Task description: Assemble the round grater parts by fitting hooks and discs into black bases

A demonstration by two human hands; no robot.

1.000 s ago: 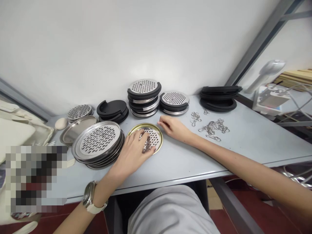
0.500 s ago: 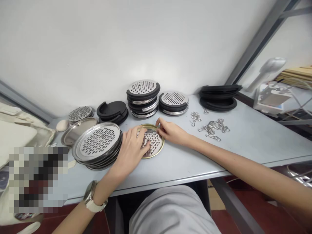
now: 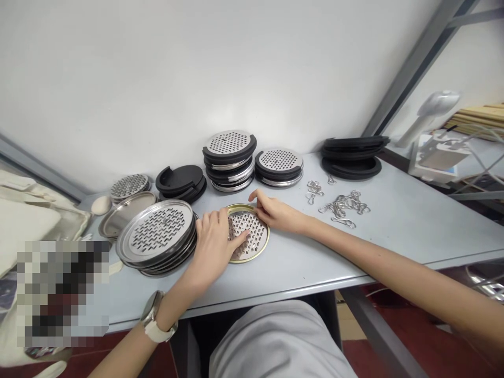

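Note:
A round metal grater disc (image 3: 256,237) with a gold-coloured rim lies low over the table in front of me. My left hand (image 3: 212,242), wearing a watch on its wrist, grips the disc's left edge, the thumb lying over the perforated face. At the upper right rim, the curled fingers of my right hand (image 3: 277,212) pinch the edge, and the index finger is bent upward. Close to my left hand stands a stack of grater discs (image 3: 161,231) with silver rims. What lies under the left fingers is hidden.
Behind are grater discs with black holders in a tall stack (image 3: 229,163) and a lower stack (image 3: 279,167). Black round holders (image 3: 181,181) sit left, more black rings (image 3: 352,167) right. Wire clips (image 3: 346,205) lie on the table (image 3: 417,226). A metal lid (image 3: 128,212) is at left.
The gold-rimmed grater disc has shifted slightly right and toward me. My left fingers have drawn back to its left edge, showing more of the perforated face. My right hand stays at the rim.

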